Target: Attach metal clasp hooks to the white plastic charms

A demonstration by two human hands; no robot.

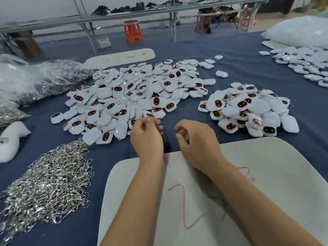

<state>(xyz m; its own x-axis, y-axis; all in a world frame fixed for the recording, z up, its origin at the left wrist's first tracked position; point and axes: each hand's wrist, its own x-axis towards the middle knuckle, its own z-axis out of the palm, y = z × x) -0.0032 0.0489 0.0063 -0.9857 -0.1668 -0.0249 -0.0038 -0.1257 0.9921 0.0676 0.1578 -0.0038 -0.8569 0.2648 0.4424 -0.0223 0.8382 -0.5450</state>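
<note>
I see my left hand (146,137) and right hand (197,141) at frame centre, above the far edge of a white board (266,174), fingers loosely curled around nothing I can make out. The big heap of white plastic charms (134,96) fills the middle just beyond them, a smaller heap with clasps fitted (248,109) sits right, and the metal clasp hooks (48,183) lie lower left on the blue cloth (236,68).
</note>
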